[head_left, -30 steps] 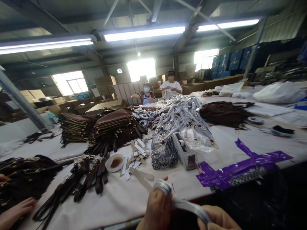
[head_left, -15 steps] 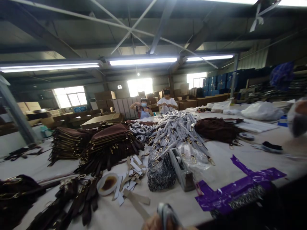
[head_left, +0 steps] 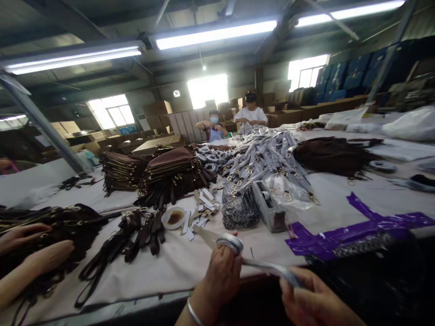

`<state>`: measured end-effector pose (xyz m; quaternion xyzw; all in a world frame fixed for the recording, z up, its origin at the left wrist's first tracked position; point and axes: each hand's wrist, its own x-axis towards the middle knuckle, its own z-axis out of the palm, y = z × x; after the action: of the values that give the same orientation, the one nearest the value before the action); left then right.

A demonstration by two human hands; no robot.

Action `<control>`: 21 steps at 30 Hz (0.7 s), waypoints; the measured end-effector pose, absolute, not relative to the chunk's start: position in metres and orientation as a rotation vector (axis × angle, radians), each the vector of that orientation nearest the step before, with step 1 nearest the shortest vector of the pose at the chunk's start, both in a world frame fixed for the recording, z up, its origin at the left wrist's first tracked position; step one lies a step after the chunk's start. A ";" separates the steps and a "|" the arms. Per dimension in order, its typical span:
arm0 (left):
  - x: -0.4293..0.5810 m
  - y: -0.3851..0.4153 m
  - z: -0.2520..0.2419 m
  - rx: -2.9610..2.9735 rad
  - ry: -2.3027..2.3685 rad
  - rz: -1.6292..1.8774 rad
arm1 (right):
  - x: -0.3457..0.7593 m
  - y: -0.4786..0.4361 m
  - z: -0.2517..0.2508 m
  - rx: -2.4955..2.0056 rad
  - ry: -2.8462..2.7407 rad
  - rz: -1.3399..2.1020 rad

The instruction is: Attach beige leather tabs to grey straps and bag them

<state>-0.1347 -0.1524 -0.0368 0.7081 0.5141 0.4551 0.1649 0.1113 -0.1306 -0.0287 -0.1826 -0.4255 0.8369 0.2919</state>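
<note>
My left hand (head_left: 220,271), with a bangle at its wrist, is closed around a coiled grey strap (head_left: 230,242) at the table's front edge. From the coil, a flat length of the strap runs right to my right hand (head_left: 311,290), whose fingers are pinched on it. Beyond the left hand lie a dark speckled pouch (head_left: 239,210) and a grey tape dispenser (head_left: 270,210). A heap of plastic-wrapped grey straps (head_left: 263,158) with gold clasps rises behind them. Purple tape (head_left: 356,233) is stuck along the table edge beyond my right hand.
At the left, a co-worker's hands (head_left: 44,258) rest on dark brown bags (head_left: 79,226). Nearby are brown straps (head_left: 117,242), a white dish (head_left: 173,218) with brown residue, pale strips (head_left: 204,206) and stacked brown pouches (head_left: 170,167). Two people (head_left: 250,118) work across the table.
The view has tilted down and shifted left. Both my hands are now in view with the strap stretched between them; before, only blurred fingers and the coil showed. The co-worker's hands now show.
</note>
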 end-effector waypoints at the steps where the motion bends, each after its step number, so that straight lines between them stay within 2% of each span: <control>1: -0.134 -0.160 -0.043 2.089 1.437 1.163 | 0.117 -0.121 -0.026 -0.544 -1.103 2.179; 4: -0.121 -0.182 -0.051 2.074 1.264 0.955 | 0.129 -0.091 -0.020 -0.800 -1.407 1.889; 6: -0.108 -0.193 -0.047 1.829 1.074 0.903 | 0.132 -0.078 -0.019 -0.929 -1.766 1.620; 9: -0.094 -0.203 -0.028 1.360 0.855 0.816 | 0.126 -0.083 -0.024 -0.860 -2.156 1.368; 11: -0.090 -0.205 -0.012 1.160 0.790 0.826 | 0.114 -0.100 -0.032 -0.798 -2.167 1.389; 17: -0.094 -0.196 0.035 0.423 0.430 1.130 | 0.068 -0.144 -0.064 -0.779 -1.615 1.692; 21: -0.111 -0.186 0.056 0.302 0.334 1.324 | 0.063 -0.148 -0.076 -0.682 -1.393 2.008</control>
<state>-0.1109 -0.1858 0.0562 0.1388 0.1536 0.6094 0.7654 0.0630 -0.1481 -0.0755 -0.2565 -0.5240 0.7556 0.2978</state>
